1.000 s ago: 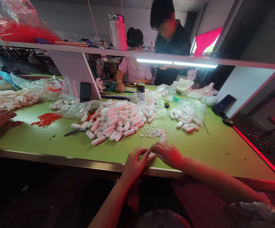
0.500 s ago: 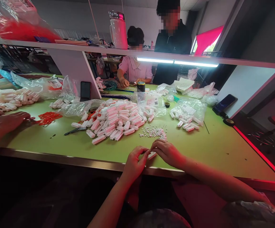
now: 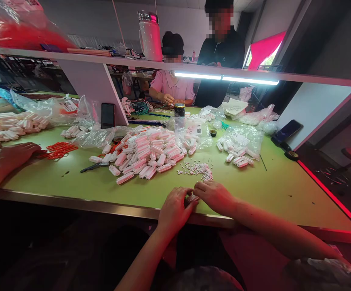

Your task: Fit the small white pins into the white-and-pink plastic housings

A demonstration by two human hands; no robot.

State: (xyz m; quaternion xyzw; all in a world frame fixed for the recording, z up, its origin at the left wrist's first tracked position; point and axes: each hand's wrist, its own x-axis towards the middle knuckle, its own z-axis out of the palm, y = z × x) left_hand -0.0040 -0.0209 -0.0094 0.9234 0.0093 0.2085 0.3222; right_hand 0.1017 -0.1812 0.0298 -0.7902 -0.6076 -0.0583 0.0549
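Observation:
Close to the table's front edge, my left hand (image 3: 175, 206) is closed around a white plastic connector block (image 3: 193, 197), its thumb along the near side. My right hand (image 3: 213, 197) reaches in from the other side, fingertips bent together on the block's top end; whether a small part is pinched there is hidden. Just beyond my hands lies a scatter of tiny white pieces (image 3: 195, 169). A large heap of white connector blocks (image 3: 151, 151) spreads to the left of it.
Scissors (image 3: 93, 166) lie beside the heap, with orange strips (image 3: 60, 150) further left near a co-worker's hands (image 3: 17, 155). A clear bag (image 3: 244, 139) with more blocks and a phone (image 3: 286, 132) are at right. A shelf (image 3: 151, 64) with a lit tube spans above.
My left thumb has shifted along the near side of the block, and the hand now covers more of it. My right hand has moved slightly right. Across the table, a co-worker's hand has risen.

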